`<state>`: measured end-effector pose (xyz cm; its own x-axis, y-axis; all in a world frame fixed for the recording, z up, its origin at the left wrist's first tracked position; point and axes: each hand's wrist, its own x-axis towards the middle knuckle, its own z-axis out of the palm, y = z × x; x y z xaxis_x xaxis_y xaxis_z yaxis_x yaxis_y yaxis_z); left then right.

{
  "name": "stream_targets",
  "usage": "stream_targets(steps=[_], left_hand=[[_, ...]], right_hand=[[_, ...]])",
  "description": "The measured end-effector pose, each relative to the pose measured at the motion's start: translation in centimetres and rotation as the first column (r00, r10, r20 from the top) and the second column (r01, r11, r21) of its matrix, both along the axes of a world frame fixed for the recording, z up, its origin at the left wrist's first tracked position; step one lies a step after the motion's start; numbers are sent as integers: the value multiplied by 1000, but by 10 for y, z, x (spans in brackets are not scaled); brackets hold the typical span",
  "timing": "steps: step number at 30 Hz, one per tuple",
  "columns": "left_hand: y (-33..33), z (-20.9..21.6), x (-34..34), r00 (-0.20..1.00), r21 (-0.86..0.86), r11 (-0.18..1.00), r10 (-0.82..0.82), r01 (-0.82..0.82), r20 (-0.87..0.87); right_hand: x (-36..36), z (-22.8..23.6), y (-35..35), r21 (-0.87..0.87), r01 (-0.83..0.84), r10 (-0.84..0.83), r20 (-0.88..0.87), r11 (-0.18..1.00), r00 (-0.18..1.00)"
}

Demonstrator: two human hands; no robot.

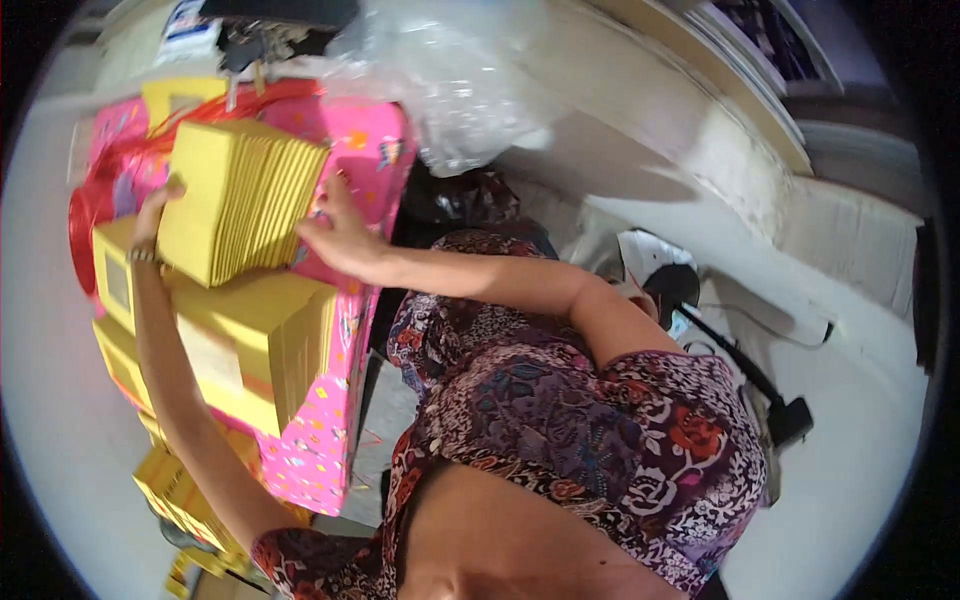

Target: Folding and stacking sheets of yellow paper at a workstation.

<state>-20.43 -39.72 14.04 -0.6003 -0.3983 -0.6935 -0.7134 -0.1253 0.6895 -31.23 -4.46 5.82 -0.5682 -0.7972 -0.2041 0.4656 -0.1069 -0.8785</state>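
Observation:
I hold a thick stack of yellow envelopes (240,195) between both hands. My left hand (155,212) grips its left edge, a bracelet on that wrist. My right hand (335,235) presses against the stack's right edge, fingers spread. The stack is lifted just above a second pile of yellow envelopes (255,340), which rests on a pink patterned box (330,420).
More yellow envelopes (180,490) lie lower left beside the box. A red handle or strap (85,215) curves at the left. Crumpled clear plastic wrap (450,80) sits behind the box. A black cable and plug (775,405) lie on the white floor at right.

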Motion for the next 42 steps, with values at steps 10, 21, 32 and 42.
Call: stream_targets(steps=[10,21,32,42], left_hand=[[-4,-19,-14,998,55,998,-10,14,-56],[-38,-38,13,995,4,1000,24,-24,-100],[56,-16,-26,979,-48,978,203,-203,4],[125,14,-4,914,208,909,390,-362,-114]], right_hand=[[26,0,-28,174,230,-194,-198,958,961],[29,12,-41,207,250,-222,-147,946,964],[15,-28,-42,250,230,-184,-194,940,963],[-37,-55,-58,118,-30,52,-182,993,982]])
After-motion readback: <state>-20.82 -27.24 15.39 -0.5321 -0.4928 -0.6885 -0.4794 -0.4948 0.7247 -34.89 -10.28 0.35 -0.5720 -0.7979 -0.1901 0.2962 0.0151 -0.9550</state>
